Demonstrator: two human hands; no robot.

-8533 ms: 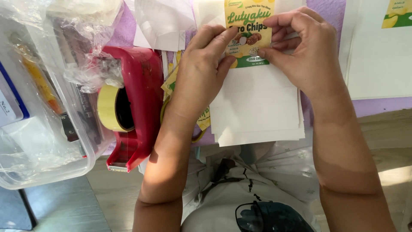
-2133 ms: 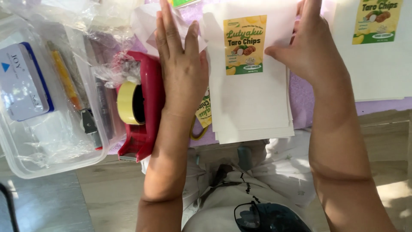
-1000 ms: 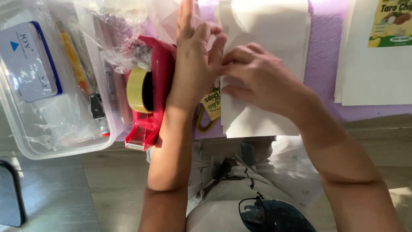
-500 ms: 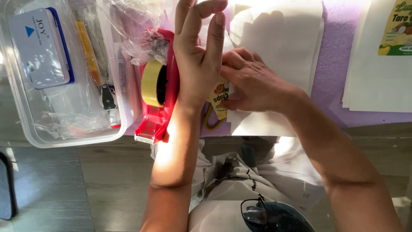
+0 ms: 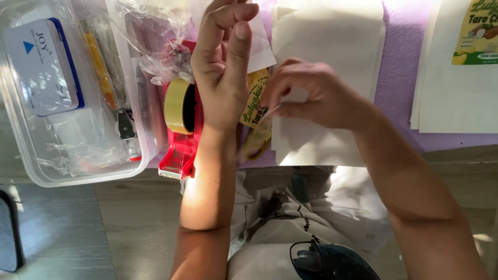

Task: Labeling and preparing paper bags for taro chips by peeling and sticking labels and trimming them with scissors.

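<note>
Seen from above, a grey wood-look floor (image 5: 62, 233) fills the lower left, with a dark object cut off at its far left edge. Above it, a clear plastic storage box (image 5: 31, 155) sits on the table's near edge, holding a white tin with blue trim (image 5: 41, 65), an orange pen-like tool, crumpled plastic wrap and other small items too jumbled to tell apart. Just beside the box stands a red tape dispenser (image 5: 179, 155) carrying a roll of yellowish tape (image 5: 176, 106). The left hand (image 5: 220, 72) is raised right over the dispenser, palm toward the camera, fingers loosely curled and holding nothing. Partly hidden behind that wrist lies a stack of yellow printed stickers (image 5: 257, 101) on the purple table (image 5: 397, 78). The right hand (image 5: 316, 96) hovers just right of the stickers, its thumb and fingertips pinched together on a thin pale strip that looks like sticker backing, though it is too small to be sure. Under this hand lies a pile of white paper pouches (image 5: 332, 41), brightly sunlit. Further right, well apart, lies another stack of white pouches (image 5: 456, 98), the top one bearing a yellow and green sticker (image 5: 474, 31). Below, the table's pale wooden edge gives way to the person's lap in light clothing, with dark glasses (image 5: 321, 259) hanging at the chest.
</note>
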